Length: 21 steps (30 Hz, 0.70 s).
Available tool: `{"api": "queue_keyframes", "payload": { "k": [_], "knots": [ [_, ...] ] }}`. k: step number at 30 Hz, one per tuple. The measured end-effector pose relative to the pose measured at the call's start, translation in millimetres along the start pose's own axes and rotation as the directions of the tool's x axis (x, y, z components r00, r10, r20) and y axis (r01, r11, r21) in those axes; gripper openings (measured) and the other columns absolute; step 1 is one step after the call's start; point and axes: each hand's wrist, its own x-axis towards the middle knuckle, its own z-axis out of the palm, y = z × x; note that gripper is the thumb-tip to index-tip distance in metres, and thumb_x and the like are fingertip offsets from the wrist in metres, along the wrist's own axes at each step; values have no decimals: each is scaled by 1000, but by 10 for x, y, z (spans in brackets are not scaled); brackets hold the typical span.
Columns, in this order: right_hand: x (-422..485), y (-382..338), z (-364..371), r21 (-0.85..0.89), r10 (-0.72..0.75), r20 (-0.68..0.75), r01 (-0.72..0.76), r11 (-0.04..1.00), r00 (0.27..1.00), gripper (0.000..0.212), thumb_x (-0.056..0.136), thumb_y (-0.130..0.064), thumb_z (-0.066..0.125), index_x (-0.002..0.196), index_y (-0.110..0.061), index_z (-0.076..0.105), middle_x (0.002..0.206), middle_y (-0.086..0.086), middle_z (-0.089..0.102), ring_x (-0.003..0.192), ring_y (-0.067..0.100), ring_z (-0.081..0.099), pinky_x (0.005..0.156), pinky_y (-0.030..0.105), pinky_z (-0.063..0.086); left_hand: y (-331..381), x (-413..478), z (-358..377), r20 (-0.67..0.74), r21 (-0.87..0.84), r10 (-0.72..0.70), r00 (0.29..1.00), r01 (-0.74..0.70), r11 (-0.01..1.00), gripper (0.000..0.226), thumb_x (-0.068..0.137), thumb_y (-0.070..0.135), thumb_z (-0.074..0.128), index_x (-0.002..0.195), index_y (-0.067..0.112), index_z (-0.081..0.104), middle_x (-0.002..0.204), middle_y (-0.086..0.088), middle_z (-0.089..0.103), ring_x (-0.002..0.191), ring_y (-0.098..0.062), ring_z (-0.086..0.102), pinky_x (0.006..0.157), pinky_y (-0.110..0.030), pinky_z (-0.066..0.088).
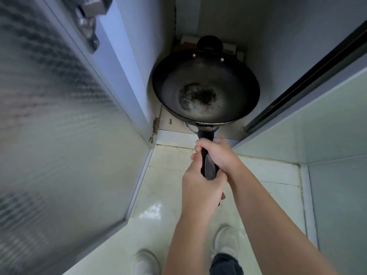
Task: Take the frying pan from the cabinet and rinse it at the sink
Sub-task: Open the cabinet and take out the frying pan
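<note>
A black frying pan [205, 90], deep like a wok with a worn grey patch in its bottom, hangs level in the mouth of the low cabinet [198, 133]. Its long black handle [207, 165] points toward me. My right hand [216, 153] grips the handle nearer the pan. My left hand [198, 187] grips the handle's end just behind it. A small black helper handle sits on the pan's far rim. The sink is not in view.
The open cabinet door [59, 120] with frosted patterned glass stands at the left, its hinge near the top. A second door panel [317, 120] stands at the right. Below are pale floor tiles [158, 205] and my white shoes [146, 262].
</note>
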Motion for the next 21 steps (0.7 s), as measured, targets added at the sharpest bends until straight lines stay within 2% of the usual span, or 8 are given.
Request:
{"api": "queue_keyframes", "payload": {
  "k": [2,8,14,18,21],
  "knots": [
    [-177,-43,32,-12,19,-8,-19,1000,1000,13,79,-2,52,67,-6,49,50,10,58,44,14,63,43,18,49,88,-164,-53,14,10,-4,1000,4,1000,36,81,10,58,112,28,58,65,6,59,39,-14,53,32,-18,34],
    [-723,-173,176,17,48,-25,-48,999,999,11,79,-2,53,70,-6,48,41,3,56,45,14,63,41,16,45,308,-659,-231,39,16,-38,999,38,999,31,80,8,58,106,24,59,64,5,57,35,-12,51,31,-18,32],
    [-1245,-179,425,60,75,-29,-73,996,997,20,79,-2,51,60,-6,47,46,6,55,46,15,63,45,20,47,461,-1154,-526,61,100,-37,997,31,995,35,81,9,57,112,23,58,65,7,59,33,-11,51,32,-16,33],
    [-1590,-123,565,95,87,-35,-84,992,996,20,82,-3,50,62,-6,48,65,18,54,43,14,60,43,18,47,488,-1459,-691,77,153,-38,996,25,988,38,81,11,57,116,23,56,65,4,60,34,-12,51,32,-17,33],
    [-1845,-24,649,113,75,-55,-68,991,996,21,82,-5,50,62,-6,49,67,18,54,44,15,59,45,20,47,461,-1722,-808,104,195,-35,994,14,981,39,81,12,57,117,25,56,67,3,59,36,-12,52,33,-17,35]
  ]
}}
